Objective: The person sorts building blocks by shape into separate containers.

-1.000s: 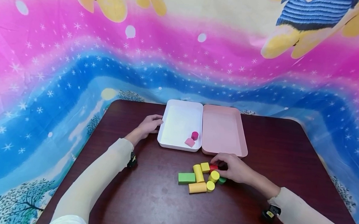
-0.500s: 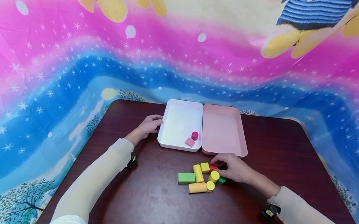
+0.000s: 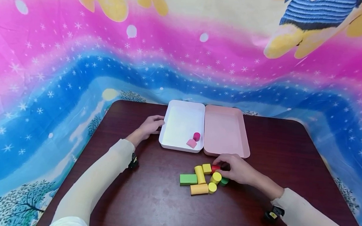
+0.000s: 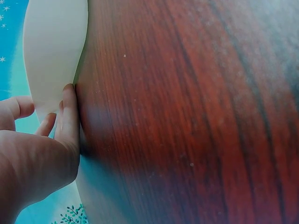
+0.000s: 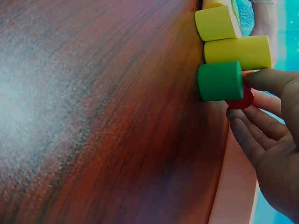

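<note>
My left hand [image 3: 151, 125] is at the left side of a white tray [image 3: 179, 147], its fingertips touching the outer wall [image 4: 55, 51]. Inside that tray lie a dark pink cylinder [image 3: 196, 137] and a light pink block [image 3: 191, 143]. My right hand [image 3: 237, 169] pinches a red block [image 3: 215, 168] between thumb and fingers at the back of a cluster of wooden blocks. In the right wrist view a green cylinder [image 5: 220, 81] stands in front of the red block [image 5: 246, 98] and partly hides it. Yellow cylinders [image 3: 216, 178] are close beside the thumb.
A pink tray [image 3: 226, 154] adjoins the white one on the right. The cluster also has a yellow cube [image 3: 207, 168], a green rectangular block [image 3: 188, 179], an orange-yellow block [image 3: 199, 189] and a small yellow cylinder [image 3: 212, 187]. A patterned cloth hangs behind the dark table [image 3: 153, 199].
</note>
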Available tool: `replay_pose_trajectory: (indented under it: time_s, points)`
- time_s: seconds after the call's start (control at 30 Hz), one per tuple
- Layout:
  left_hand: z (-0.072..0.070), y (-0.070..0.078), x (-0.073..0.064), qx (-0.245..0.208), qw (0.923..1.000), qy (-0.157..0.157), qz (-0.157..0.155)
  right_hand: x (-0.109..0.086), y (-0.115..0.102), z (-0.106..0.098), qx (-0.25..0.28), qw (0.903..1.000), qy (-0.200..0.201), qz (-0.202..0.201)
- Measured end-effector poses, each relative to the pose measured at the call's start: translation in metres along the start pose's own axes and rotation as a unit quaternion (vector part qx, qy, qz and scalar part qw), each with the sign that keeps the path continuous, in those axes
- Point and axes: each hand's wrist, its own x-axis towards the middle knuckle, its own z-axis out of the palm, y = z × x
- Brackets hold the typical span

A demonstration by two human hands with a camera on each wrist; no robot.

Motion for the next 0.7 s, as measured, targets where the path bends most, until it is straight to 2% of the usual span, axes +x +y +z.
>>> replay_pose_trajectory:
  time_s: [0.23,0.7]
  points:
    - [0.0,-0.002,0.002,0.003,1.0,0.001,-0.001,0.0,-0.004,-0.006,0.003,0.9997,0.024,-0.005]
    - [0.0,-0.001,0.001,0.002,1.0,0.0,0.0,0.005,-0.008,-0.012,0.016,0.999,0.039,-0.018]
